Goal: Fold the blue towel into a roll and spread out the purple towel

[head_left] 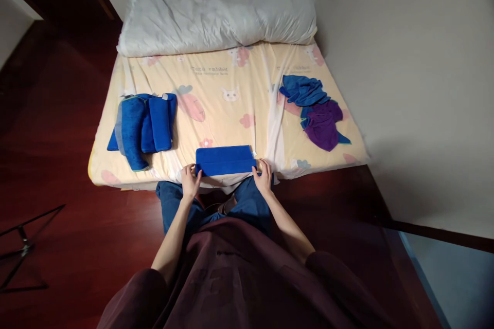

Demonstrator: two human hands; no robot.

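Note:
A blue cloth [226,159], folded into a long flat rectangle with a crease along its length, lies at the near edge of the bed in front of me. My left hand [190,181] pinches its near left corner between thumb and fingers. At the near right corner, my right hand [263,177] grips the same cloth in a similar pinch. A small white tag shows by its right end. To the left rests a pile of folded and rolled blue cloths [160,123]. Crumpled blue cloth [306,91] and purple cloth [323,126] lie to the right.
The bed [231,103] has a pale yellow printed sheet. A thick white quilt [219,5] is heaped at its far end. A wall [405,87] runs along the right. Thin dark stand legs [25,247] are on the reddish floor [77,205] at left.

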